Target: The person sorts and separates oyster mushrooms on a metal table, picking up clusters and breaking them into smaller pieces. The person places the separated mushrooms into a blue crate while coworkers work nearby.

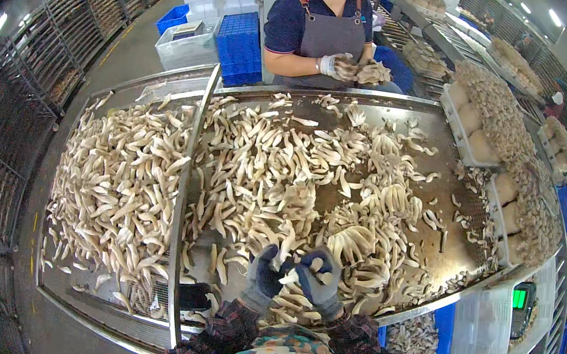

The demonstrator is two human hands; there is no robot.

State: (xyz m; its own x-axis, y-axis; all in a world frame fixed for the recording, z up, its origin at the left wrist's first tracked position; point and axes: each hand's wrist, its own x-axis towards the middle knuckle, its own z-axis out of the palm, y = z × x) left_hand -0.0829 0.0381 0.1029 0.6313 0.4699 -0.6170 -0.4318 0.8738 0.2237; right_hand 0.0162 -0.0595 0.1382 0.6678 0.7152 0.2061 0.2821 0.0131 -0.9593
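My left hand (pixel 260 279) and my right hand (pixel 320 285), in dark grey-blue gloves, are close together over the near edge of a metal table (pixel 450 255). Fingers of both hands are curled. A pale mushroom (pixel 289 278) shows between them, pinched by the right hand; what the left fingers hold, if anything, is hidden. Loose mushrooms (pixel 260 137) with pale stems and greyish caps cover much of the tabletop. Just beyond my right hand lies a fanned mushroom cluster (pixel 350 244). More mushrooms (pixel 290 307) lie right below my hands.
Left of a metal divider (pixel 186 185) is a mesh tray section heaped with mushrooms (pixel 119 183). Crates of mushroom blocks (pixel 475 153) line the right side. A blue bin (pixel 444 352) and a scale (pixel 521 308) stand near right. Across the table, a co-worker (pixel 322 30) handles mushrooms.
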